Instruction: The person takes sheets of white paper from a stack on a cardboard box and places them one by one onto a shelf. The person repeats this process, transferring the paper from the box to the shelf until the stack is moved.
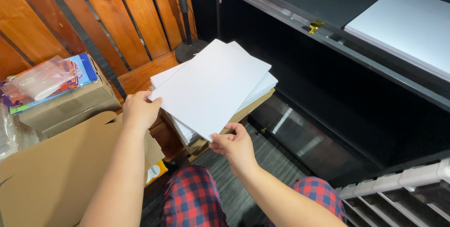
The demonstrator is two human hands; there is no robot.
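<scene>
Nearest the head camera are the knees in red-and-blue plaid trousers (pixel 194 201), with both forearms reaching out over them. The left hand (pixel 139 110) pinches the near left edge of a white sheet (pixel 211 86); the right hand (pixel 236 145) grips its near corner, thumb on top. The sheet hangs just above a stack of white paper (pixel 260 86) resting on a wooden stool (pixel 145 74). The stack is already fanned askew — a careless drag could likely slide sheets off toward the dark floor. The thin sheet, held only at one edge, may sag or crease. An open cardboard box (pixel 56 171) sits at left.
</scene>
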